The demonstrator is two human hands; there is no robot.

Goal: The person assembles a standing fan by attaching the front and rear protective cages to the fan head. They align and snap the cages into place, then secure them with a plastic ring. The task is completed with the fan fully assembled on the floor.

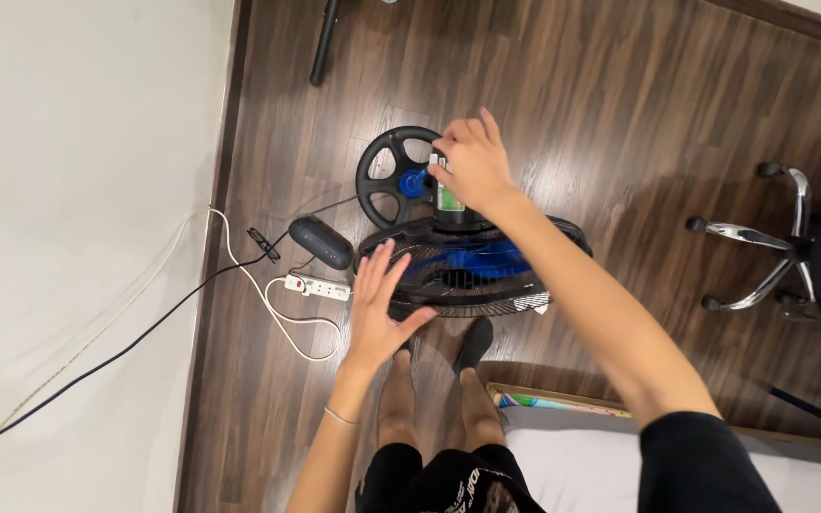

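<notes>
A black standing fan with blue blades (pixel 472 266) stands on the floor in front of my legs, seen from above; its round black base (pixel 393 176) lies beyond it. My left hand (pixel 380 302) is spread open, palm against the left rim of the wire cage. My right hand (pixel 472 161) reaches over the cage to the back of the fan's motor housing, fingers pinched on a small control there by a green and white label. What the fingertips hold is hidden.
A white power strip (pixel 317 286) and a dark oval speaker (pixel 321 243) lie left of the fan, with white and black cables running along the wall. An office chair's chrome base (pixel 762 237) stands at the right. A bed edge (pixel 563 404) is behind my legs.
</notes>
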